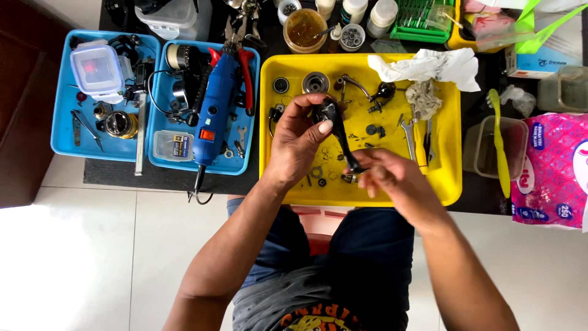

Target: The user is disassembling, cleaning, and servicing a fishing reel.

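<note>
Over a yellow tray (450, 132), both hands hold a black fishing-reel body (339, 130) with a long narrow foot. My left hand (298, 140) grips its rounded upper end, thumb laid across it. My right hand (387, 175) pinches the lower tip of the foot, next to a small metal part (350, 178) lying on the tray. Small washers, a round bearing (281, 84), a metal gear (315, 82), a black crank handle (375, 94) and a small spanner (408, 136) lie scattered on the tray.
Two blue trays (64, 132) at left hold a blue rotary tool (214, 110), red-handled pliers, a clear box and metal parts. A crumpled tissue (432, 66), jars, a green tray and a pink tissue packet (551, 171) stand at the back and right.
</note>
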